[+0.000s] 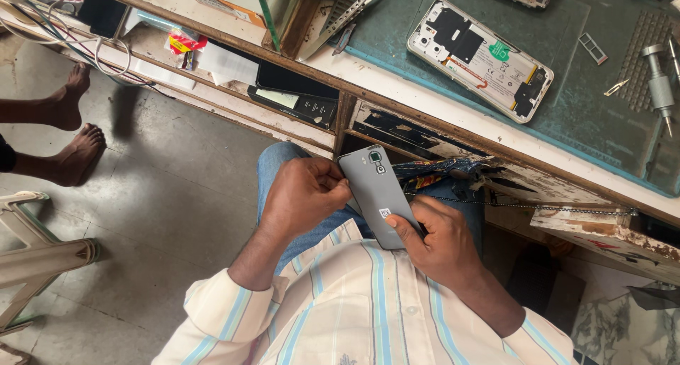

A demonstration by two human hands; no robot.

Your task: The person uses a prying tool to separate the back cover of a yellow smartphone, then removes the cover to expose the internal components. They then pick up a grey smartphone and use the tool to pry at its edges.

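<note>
the person sits at a worn worktop (453,127) and holds a grey phone (375,195) over the lap, back side up, its small camera window toward the worktop edge. the left hand (301,195) is clenched around the phone's left long edge, its fingers (333,189) curled tight against that side near the top. the right hand (439,241) grasps the lower right part of the phone, with the thumb pressed flat on the back near a small square sticker and the other fingers tucked underneath, out of sight. the phone lies tilted between both sets of fingers, touching both, just below the chipped drawer front (453,168) of the worktop.

beyond the fingers, up on the green mat (588,103), an opened phone (480,59) lies well apart, its white inner frame and black parts exposed. farther right of it rest a small screwdriver (659,88) and a little metal tray (592,48). tweezers (347,14) lie at the mat's left corner. to the left of the fingers, on a lower shelf (212,96), sit a black flat box (297,104), papers and tangled cables (78,35). another person's bare feet (74,127) stand on the floor (177,195) well to the left, near a plastic chair (35,259). the striped shirt sleeves (354,301) cover both forearms.
</note>
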